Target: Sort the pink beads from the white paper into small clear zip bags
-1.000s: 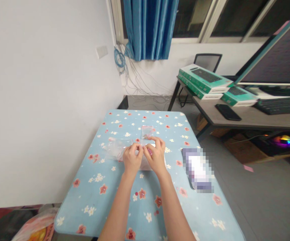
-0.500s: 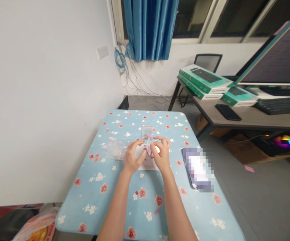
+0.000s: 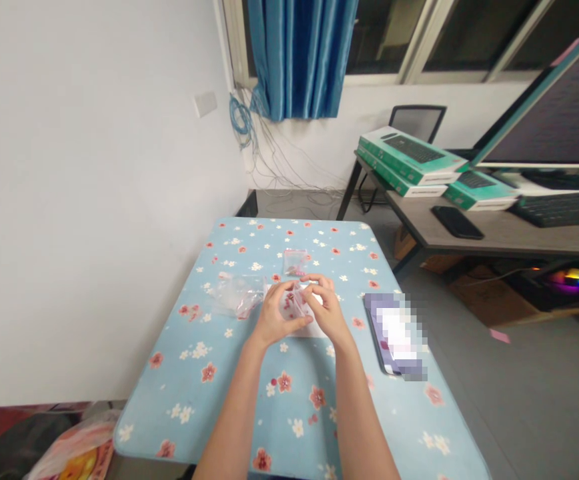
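My right hand (image 3: 327,312) pinches a small clear plastic bag (image 3: 298,301) over a white sheet (image 3: 314,329). My left hand (image 3: 275,316) curves round the bag's left side, its fingertips at the top edge and its thumb reaching right beneath it. Small dark red bits (image 3: 289,299) show by the bag; whether they lie inside it or on the sheet I cannot tell. Just beyond the fingers lies another small clear bag (image 3: 295,261) with reddish bits at its near end. A larger crumpled clear bag (image 3: 234,296) rests left of my left hand.
The flowered blue tablecloth (image 3: 194,407) covers the table, and a small red bead-like bit (image 3: 273,382) lies near my forearms. A blurred-out phone-like object (image 3: 377,333) is at the right edge. A desk (image 3: 499,240) with keyboard boxes (image 3: 409,160) stands beyond; a wall (image 3: 94,200) borders the left.
My left hand has moved slightly right, closer to my right hand, and its thumb now stretches under the small bag. The bag has turned and more red bits show.
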A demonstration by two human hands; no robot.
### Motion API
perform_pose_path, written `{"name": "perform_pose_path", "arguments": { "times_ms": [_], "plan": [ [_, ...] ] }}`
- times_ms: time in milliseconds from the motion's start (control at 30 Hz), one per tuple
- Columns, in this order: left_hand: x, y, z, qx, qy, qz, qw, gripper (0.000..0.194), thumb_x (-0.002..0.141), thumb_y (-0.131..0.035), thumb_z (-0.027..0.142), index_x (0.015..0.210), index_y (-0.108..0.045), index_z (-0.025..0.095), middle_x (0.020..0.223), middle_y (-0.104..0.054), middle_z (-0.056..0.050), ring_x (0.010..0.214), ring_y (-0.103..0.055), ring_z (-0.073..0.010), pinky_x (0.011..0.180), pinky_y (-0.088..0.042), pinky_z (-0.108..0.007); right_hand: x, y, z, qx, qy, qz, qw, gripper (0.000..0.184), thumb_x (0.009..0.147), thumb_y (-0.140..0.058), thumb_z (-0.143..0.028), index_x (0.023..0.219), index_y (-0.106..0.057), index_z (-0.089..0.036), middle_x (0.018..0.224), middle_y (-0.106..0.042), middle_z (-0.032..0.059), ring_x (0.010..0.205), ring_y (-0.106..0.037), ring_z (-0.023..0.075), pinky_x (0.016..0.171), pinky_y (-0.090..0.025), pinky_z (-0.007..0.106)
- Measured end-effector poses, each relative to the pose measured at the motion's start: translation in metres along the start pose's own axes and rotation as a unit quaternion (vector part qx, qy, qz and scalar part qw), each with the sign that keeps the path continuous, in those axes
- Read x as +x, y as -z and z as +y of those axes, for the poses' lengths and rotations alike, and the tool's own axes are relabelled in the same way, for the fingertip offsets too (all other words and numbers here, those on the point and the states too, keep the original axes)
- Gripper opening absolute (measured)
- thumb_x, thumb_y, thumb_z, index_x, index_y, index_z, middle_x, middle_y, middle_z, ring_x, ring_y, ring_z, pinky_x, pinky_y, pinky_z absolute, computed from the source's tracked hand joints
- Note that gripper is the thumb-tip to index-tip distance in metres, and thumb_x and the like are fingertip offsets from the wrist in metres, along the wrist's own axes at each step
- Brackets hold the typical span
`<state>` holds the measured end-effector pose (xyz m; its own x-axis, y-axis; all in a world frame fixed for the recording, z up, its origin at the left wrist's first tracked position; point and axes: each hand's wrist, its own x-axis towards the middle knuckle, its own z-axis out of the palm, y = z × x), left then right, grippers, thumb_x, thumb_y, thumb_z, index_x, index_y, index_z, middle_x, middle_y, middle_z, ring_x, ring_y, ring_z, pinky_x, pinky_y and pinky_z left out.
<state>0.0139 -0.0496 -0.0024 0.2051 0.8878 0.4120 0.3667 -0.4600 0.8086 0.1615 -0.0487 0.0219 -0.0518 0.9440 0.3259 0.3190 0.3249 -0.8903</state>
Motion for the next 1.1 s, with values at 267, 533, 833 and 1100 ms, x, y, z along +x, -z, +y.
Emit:
{"name": "perform_pose_path", "arguments": {
  "times_ms": [267, 533, 833, 1100],
  "plan": [
    [0.000, 0.001, 0.004, 0.028, -0.015, 0.055, 0.998, 0.049, 0.069, -0.072, 0.036, 0.112, -0.054, 0.020, 0.105, -0.061, -0.007, 0.099, -0.056, -0.0224, 0.091, -0.045, -0.040, 0.000, 0.002, 0.006, -0.018, 0.018, 0.052, 0.998, 0.023, 0.085, -0.053, -0.031, 0.066, -0.059, -0.021, 0.099, -0.061, 0.0045, 0.101, -0.049, 0.0226, 0.095, -0.029, 0.040],
    [0.002, 0.002, -0.001, 0.098, -0.055, 0.102, 0.988, 0.048, 0.069, -0.070, 0.029, 0.113, -0.054, 0.020, 0.103, -0.062, -0.007, 0.099, -0.056, -0.0239, 0.091, -0.044, -0.041, -0.006, 0.002, -0.006, -0.063, 0.068, 0.027, 0.995, 0.011, 0.078, -0.066, -0.035, 0.078, -0.065, -0.024, 0.112, -0.058, 0.0054, 0.111, -0.046, 0.0253, 0.098, -0.030, 0.042],
    [0.001, -0.001, -0.004, 0.153, -0.016, 0.057, 0.986, 0.058, 0.071, -0.068, 0.031, 0.124, -0.048, 0.020, 0.107, -0.059, -0.008, 0.110, -0.052, -0.0263, 0.096, -0.041, -0.042, -0.004, -0.004, -0.002, -0.025, 0.044, 0.064, 0.997, 0.012, 0.080, -0.063, -0.030, 0.071, -0.064, -0.022, 0.101, -0.064, 0.0051, 0.101, -0.053, 0.0234, 0.093, -0.034, 0.041],
    [0.001, 0.000, -0.008, 0.136, 0.016, 0.044, 0.990, 0.067, 0.066, -0.066, 0.017, 0.129, -0.043, 0.021, 0.107, -0.058, -0.007, 0.112, -0.051, -0.0257, 0.101, -0.037, -0.044, -0.001, -0.005, 0.017, 0.135, -0.046, 0.149, 0.978, 0.018, 0.077, -0.064, -0.034, 0.068, -0.061, -0.019, 0.083, -0.062, 0.0028, 0.083, -0.057, 0.0184, 0.079, -0.042, 0.034]
  ]
}}
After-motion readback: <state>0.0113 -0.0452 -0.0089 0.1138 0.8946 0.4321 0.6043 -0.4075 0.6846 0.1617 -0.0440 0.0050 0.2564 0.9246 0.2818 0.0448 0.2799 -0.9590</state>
